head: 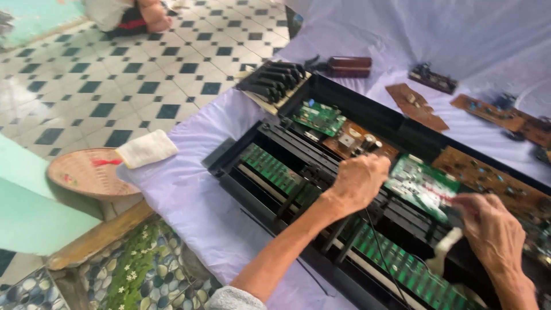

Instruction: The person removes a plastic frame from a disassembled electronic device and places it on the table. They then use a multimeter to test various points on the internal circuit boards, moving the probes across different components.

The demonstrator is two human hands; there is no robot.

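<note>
A person is leaning over an opened black keyboard case [298,195] lying on a table draped in pale lilac cloth [189,201]. The left hand [359,182] is resting near the middle of the case, fingers curled together into a loose fist over a black cross rail; whether they are pinching anything underneath cannot be told. The right hand [491,232] is reaching in from the right, fingertips pressed together on the right edge of a green circuit board [422,185], which is sitting between the two hands, just beside the left knuckles. A white rag [446,247] is hanging below the right hand. Long green strip boards [272,167] are running along the case's near side (its keys removed). A set of black keys [275,80] is lying at the case's far end, and brown circuit boards [416,106] are spread on the cloth beyond. A woven hat [86,172] and a folded white cloth [146,148] are sitting at the left.
</note>
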